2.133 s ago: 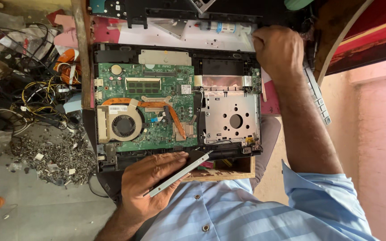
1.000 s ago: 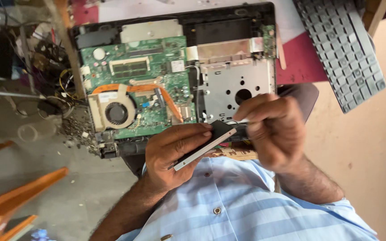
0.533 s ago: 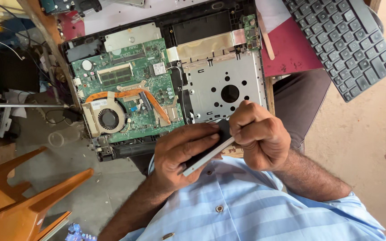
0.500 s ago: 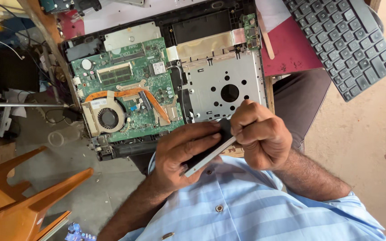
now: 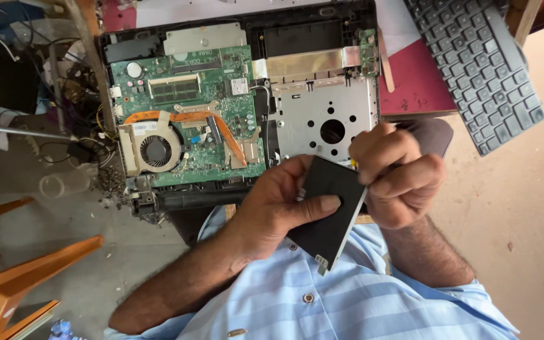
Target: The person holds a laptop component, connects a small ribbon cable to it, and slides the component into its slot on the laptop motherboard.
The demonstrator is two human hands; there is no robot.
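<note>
The laptop's bottom cover is off, so the green circuit board [image 5: 187, 113] and the silver metal drive bay [image 5: 325, 123] sit bare. The flat black rectangular drive [image 5: 325, 211] is out, gripped by the left hand [image 5: 278, 204]; the right hand [image 5: 398, 179] pinches its edge, maybe around a tool. White sticker [image 5: 143, 128] above the round fan [image 5: 155, 151].

A flat black drive panel [image 5: 327, 211] with a silver edge, held tilted above the opened laptop [image 5: 240, 101].

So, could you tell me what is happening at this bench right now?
A person holds a flat black drive in the left hand, thumb across its face, while the right hand pinches its upper edge. Just beyond lies an opened laptop, its green board and fan exposed. A loose keyboard rests to the right.
</note>
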